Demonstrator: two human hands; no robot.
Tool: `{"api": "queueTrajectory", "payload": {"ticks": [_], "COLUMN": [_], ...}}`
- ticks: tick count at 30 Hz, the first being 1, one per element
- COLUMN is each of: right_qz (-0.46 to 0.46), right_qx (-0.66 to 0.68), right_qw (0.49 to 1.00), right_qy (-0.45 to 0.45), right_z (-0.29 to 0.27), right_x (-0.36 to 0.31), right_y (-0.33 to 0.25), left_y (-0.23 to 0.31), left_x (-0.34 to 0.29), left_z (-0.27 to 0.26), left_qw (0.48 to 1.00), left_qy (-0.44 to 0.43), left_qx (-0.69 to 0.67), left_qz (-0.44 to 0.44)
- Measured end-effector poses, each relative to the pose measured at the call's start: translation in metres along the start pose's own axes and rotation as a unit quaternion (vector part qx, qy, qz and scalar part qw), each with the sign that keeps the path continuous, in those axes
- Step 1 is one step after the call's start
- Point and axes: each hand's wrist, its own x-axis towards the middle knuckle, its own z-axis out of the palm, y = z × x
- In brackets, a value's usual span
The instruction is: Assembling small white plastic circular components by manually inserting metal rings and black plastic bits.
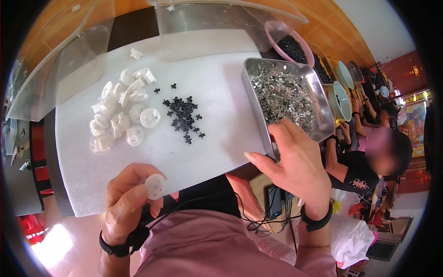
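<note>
Between the thumb and fingers of my left hand is a round white plastic disc with small slots in its face, held at the table's near edge. My right hand reaches over the near end of a steel tray full of small shiny metal pieces. Its thumb stands apart from the fingers, outside the tray; some fingertips are hidden behind the hand. A loose heap of white plastic parts, round with raised backs, lies on the left. Beside it is a pile of small black cross-shaped pieces.
A white foam sheet covers the table. Clear plastic bins stand along the far side. A pink basin of black parts and green bowls sit at far right, near a co-worker. Cables hang below the edge.
</note>
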Motion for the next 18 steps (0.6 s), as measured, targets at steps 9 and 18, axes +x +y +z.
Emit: {"api": "queueTrajectory", "payload": {"ticks": [9,18], "right_qz": [-0.022,-0.058], "right_qx": [-0.003,0.021], "right_qw": [0.991,0.988], "right_qy": [0.129,0.144], "right_z": [0.025,0.036], "right_x": [-0.002,0.011], "right_y": [0.0,-0.014], "left_y": [-0.003,-0.003], "left_x": [0.0,0.002], "left_z": [-0.001,-0.001], "left_qw": [1.0,1.0], "left_qy": [0.008,-0.003], "left_qx": [-0.004,-0.017], "left_qz": [0.001,0.007]}}
